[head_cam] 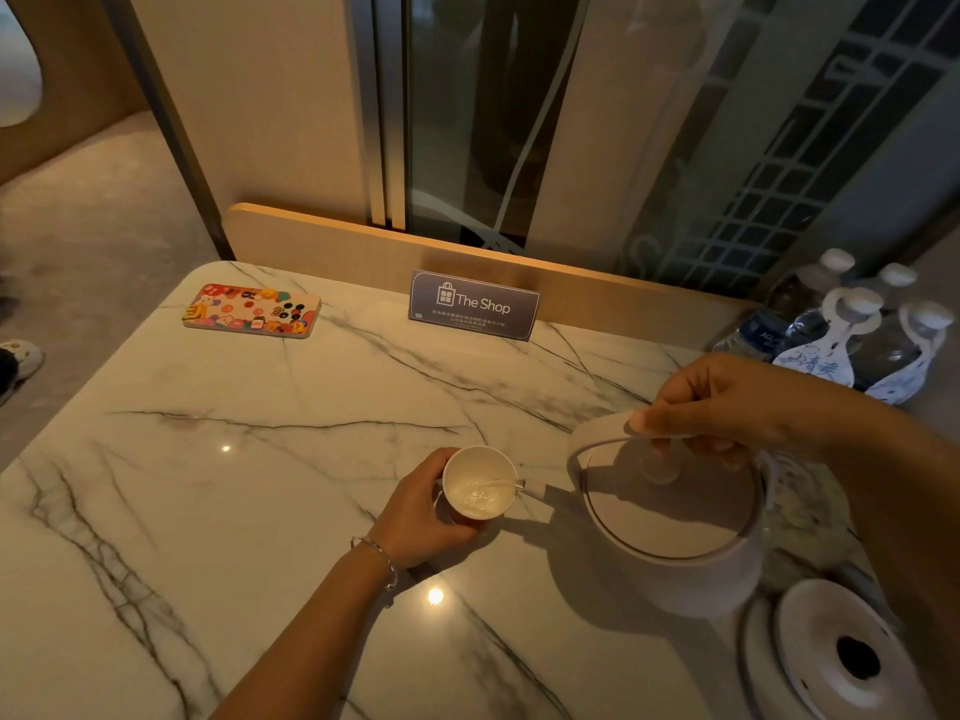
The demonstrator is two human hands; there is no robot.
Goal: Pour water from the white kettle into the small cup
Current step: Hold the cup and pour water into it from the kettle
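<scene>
One white kettle [670, 517], tilted, in your right hand [722, 402]; one small cup [480, 490], gripped by your left hand [421, 517], receiving water; four bottles [852, 330].

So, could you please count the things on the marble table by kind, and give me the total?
Kettle: 1, white kettle, lifted in the right hand
Cup: 1, small cup, held by the left hand
Kettle base: 1
Water bottles: 4
Sign card: 1
Phone in colourful case: 1
Total: 9
</scene>
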